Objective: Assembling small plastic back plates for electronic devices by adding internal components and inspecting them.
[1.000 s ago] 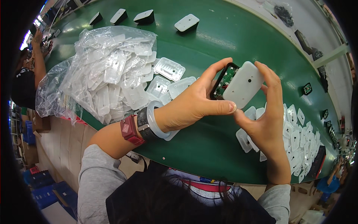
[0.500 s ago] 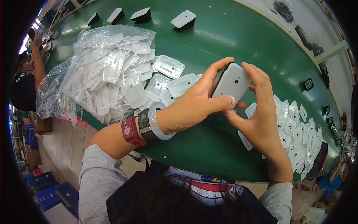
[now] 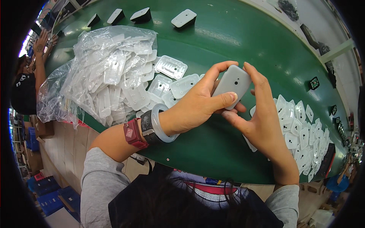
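Between my hands, over the table, is a white plastic casing (image 3: 236, 81) with rounded corners and a small dark hole in its face. My left hand (image 3: 205, 100) grips it, thumb pressed on the face and fingers around its far left side. My right hand (image 3: 262, 119) curls round the right side, index fingertip by the top corner and thumb near the lower end; its other fingers are partly hidden. Left of my hands, translucent white covers (image 3: 186, 86) lie loose beside a clear plastic bag (image 3: 114, 76) full of more of them.
The green table (image 3: 213, 150) carries a pile of white covers with dark marks (image 3: 300, 133) at the right. Several black-and-white wedge-shaped units (image 3: 184, 19) stand along the far side. Small circuit boards (image 3: 314, 83) lie near the right edge. Another person's arm (image 3: 40, 57) shows at far left.
The casing has tilted so its white face shows more and its dark side edge no longer shows. Both hands have shifted slightly left with it. At far left, the other person's hands moved.
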A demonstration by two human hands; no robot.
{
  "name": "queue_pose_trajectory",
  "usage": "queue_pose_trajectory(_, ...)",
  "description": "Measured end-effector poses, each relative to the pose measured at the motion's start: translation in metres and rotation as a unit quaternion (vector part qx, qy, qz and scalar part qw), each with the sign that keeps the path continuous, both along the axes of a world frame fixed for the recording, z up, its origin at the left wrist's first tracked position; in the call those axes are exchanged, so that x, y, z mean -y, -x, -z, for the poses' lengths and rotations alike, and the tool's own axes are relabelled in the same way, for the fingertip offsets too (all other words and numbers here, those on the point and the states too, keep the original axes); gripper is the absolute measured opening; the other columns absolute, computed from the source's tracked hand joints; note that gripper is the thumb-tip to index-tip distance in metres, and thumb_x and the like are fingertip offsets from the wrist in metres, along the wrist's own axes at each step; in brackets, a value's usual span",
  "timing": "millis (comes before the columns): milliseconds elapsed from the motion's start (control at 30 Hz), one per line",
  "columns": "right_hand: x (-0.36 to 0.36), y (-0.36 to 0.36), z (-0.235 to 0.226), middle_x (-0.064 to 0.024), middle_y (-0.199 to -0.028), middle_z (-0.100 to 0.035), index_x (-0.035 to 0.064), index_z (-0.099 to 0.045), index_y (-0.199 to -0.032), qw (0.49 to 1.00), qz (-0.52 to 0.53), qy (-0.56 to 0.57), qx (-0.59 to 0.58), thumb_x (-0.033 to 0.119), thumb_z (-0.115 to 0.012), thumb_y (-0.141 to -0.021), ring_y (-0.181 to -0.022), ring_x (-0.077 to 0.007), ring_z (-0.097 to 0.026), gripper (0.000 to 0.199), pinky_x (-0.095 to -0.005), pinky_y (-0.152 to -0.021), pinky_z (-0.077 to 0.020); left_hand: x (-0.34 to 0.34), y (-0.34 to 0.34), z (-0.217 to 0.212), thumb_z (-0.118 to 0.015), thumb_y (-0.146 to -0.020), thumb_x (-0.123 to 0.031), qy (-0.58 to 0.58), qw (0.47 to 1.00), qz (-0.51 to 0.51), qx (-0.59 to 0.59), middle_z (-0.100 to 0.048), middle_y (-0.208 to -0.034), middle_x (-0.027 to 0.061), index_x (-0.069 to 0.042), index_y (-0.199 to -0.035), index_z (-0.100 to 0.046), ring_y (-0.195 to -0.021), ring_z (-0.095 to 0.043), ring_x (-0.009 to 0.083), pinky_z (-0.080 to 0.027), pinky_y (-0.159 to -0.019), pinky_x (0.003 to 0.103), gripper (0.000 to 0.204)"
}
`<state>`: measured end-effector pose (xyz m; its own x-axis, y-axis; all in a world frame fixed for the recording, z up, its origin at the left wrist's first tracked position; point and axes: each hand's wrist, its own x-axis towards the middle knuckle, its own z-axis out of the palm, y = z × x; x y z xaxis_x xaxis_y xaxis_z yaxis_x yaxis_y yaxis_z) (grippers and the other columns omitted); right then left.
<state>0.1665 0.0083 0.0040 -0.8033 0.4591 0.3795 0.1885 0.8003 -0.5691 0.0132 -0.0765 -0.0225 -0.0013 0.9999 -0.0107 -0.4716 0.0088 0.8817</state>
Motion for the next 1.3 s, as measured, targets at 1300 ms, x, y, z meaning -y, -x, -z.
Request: queue_pose_trajectory(1300,-0.015,0.002,-0.004,-0.0144,-0.108,-0.059,-0.0016,-0.052,-0.119,0.880,0.025,0.471,-0.055,0.013,-0.063,-0.083,-0.096,-0.0190,-0.056,0.040,-0.0290,-0.088,-0.0429,0.009,-0.010,0.006,-0.057,-0.091,-0.005,-0.001,0.999,-0.019,-0.042,-0.047,-0.127,0.0178,-0.010,-0.146,-0.017,-0.100,-0.060,0.0214,-0.052,-0.083,0.028,0.067)
